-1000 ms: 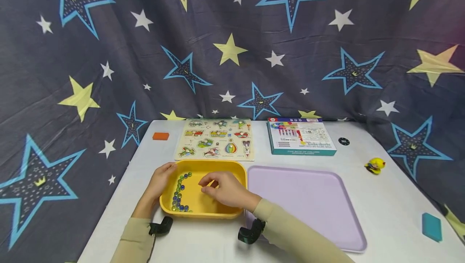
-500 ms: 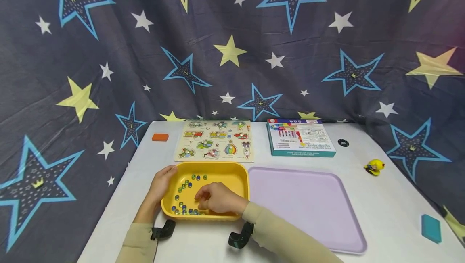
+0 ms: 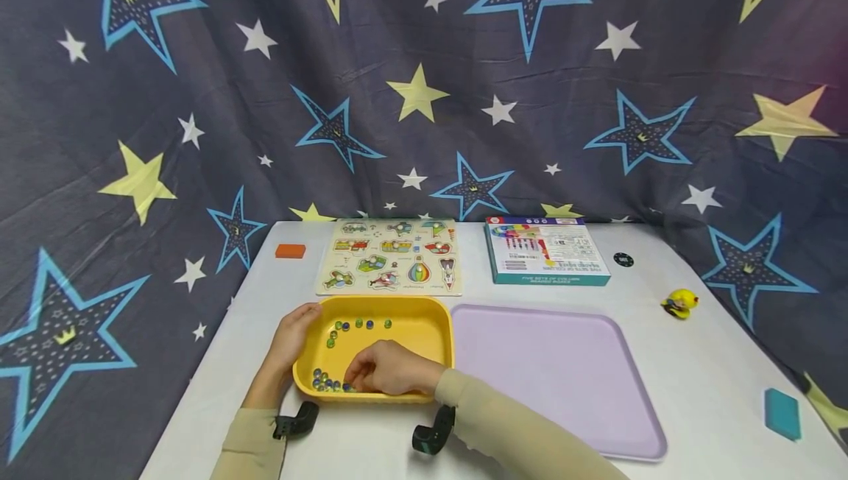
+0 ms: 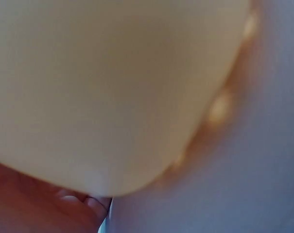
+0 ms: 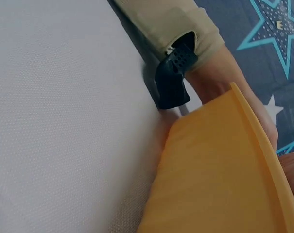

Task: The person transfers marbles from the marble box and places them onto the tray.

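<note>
Head view, left grip (image 3: 290, 340) holding yellow tray (image 3: 424, 329), right grip (image 3: 387, 368) beside marbles (image 3: 324, 377)

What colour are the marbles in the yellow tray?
Some marbles look green, others blue; the head view shows them best.

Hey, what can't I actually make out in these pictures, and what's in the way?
Head view: whether the right hand holds a marble; its own fingers hide the tips.
Head view: the small print on the box; too small.
Head view: the rest of the right sleeve; cut off by the bottom edge.
Left wrist view: most of the left hand; a large blurred shape covers it.
Right wrist view: the inside of the yellow bin; its wall hides it.
</note>
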{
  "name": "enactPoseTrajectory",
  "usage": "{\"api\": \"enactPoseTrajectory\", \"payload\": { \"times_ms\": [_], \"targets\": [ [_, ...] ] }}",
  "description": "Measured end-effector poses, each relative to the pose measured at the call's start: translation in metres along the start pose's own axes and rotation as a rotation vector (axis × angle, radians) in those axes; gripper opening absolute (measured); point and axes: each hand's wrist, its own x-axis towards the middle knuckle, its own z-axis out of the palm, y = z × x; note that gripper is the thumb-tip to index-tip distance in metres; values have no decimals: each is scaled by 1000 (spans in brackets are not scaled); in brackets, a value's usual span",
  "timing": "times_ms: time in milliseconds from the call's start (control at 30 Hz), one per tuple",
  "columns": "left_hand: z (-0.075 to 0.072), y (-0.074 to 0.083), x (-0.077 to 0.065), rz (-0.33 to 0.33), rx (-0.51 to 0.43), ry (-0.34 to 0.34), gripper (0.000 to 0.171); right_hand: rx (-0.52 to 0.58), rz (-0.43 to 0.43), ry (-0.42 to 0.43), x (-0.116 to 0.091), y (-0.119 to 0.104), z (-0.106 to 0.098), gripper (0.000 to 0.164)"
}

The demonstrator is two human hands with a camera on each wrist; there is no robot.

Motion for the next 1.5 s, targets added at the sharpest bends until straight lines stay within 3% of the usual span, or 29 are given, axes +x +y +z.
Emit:
{"api": "enactPoseTrajectory", "payload": {
  "times_ms": [300, 533, 967, 1100, 1233, 1500],
  "targets": [
    [0, 0, -1, 13, -18, -6, 39, 13, -2, -51, 0, 2, -1, 13],
    [0, -1, -1, 13, -18, -11, 39, -11, 39, -43, -4, 1, -2, 14],
    [-1, -1, -2, 37, 80, 43, 43, -70, 3, -99, -7, -3, -9, 15],
    [-2, -2, -2, 33, 92, 52, 44, -156, -53, -30, -11, -9, -14, 10],
    [-4, -3, -3, 19, 78, 54, 44, -182, -139, 120, -24, -18, -29, 12],
    [-5, -2, -4, 6, 43, 50, 44, 40, -210, 382, -57, -5, -66, 16]
  ]
}}
